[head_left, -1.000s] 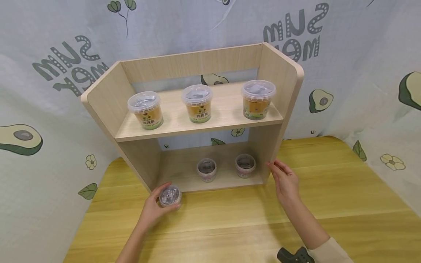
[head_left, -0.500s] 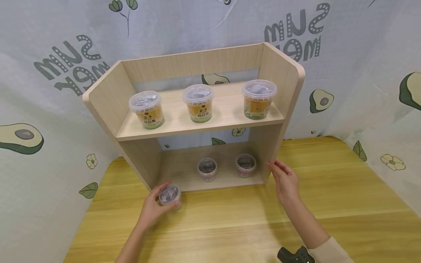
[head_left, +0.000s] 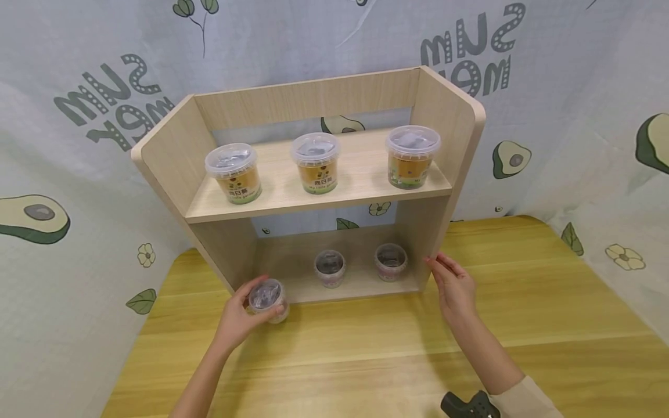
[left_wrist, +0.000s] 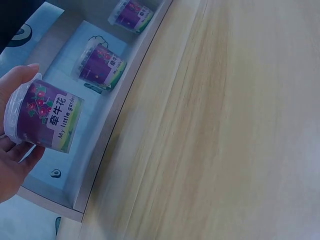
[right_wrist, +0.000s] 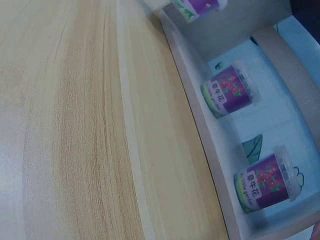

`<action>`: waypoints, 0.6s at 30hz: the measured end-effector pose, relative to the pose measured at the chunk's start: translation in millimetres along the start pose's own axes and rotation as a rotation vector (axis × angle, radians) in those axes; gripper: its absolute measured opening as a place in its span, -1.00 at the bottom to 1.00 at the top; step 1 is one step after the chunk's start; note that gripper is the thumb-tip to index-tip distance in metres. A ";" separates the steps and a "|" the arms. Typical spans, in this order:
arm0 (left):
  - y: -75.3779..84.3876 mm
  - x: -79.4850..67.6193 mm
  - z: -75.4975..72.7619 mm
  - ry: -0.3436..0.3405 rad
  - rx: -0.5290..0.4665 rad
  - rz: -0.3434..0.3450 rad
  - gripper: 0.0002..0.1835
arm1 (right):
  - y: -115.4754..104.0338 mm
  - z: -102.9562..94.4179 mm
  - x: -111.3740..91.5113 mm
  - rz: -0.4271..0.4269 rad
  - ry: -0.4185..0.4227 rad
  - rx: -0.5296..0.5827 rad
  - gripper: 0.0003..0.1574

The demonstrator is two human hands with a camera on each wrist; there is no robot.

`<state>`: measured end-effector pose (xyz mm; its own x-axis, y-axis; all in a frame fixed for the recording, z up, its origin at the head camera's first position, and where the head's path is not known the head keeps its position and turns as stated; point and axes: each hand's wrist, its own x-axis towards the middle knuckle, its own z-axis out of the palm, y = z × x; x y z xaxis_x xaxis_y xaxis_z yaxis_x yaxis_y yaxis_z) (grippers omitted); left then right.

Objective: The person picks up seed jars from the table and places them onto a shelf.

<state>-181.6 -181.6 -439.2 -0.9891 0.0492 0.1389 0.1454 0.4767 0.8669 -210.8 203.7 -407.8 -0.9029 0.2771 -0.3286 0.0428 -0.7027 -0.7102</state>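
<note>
My left hand (head_left: 243,316) grips a small clear-lidded plastic cup (left_wrist: 50,117) with a purple flower label, thumb on one side and fingers on the other. The cup is tilted and held at the front left of the lower shelf (head_left: 303,295). Two matching purple-label cups stand on that shelf, a middle cup (head_left: 330,269) and a right cup (head_left: 390,262). My right hand (head_left: 455,287) touches the front edge of the right side panel (head_left: 436,238) with its fingertips. In the right wrist view, only a sliver of that hand shows at the lower right corner.
Three orange-label lidded cups, left (head_left: 237,180), middle (head_left: 316,168) and right (head_left: 410,162), stand on the upper shelf (head_left: 360,188). The wooden rack sits on a yellow wood-grain table (head_left: 355,360), before a printed curtain (head_left: 313,35). A dark device (head_left: 470,404) lies by the right sleeve.
My left hand has lifted the cup slightly, up and toward the lower shelf, and tilted it. My right hand has stayed at the side panel.
</note>
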 end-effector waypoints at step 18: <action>4.4 14.1 -2.2 0.039 0.013 0.007 -0.27 | 0.3 1.1 0.0 0.001 0.010 -0.005 -0.77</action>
<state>-194.9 -180.8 -432.4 -0.9864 0.0183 0.1634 0.1515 0.4878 0.8597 -211.3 202.8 -407.3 -0.8984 0.2830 -0.3359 0.0461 -0.6997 -0.7129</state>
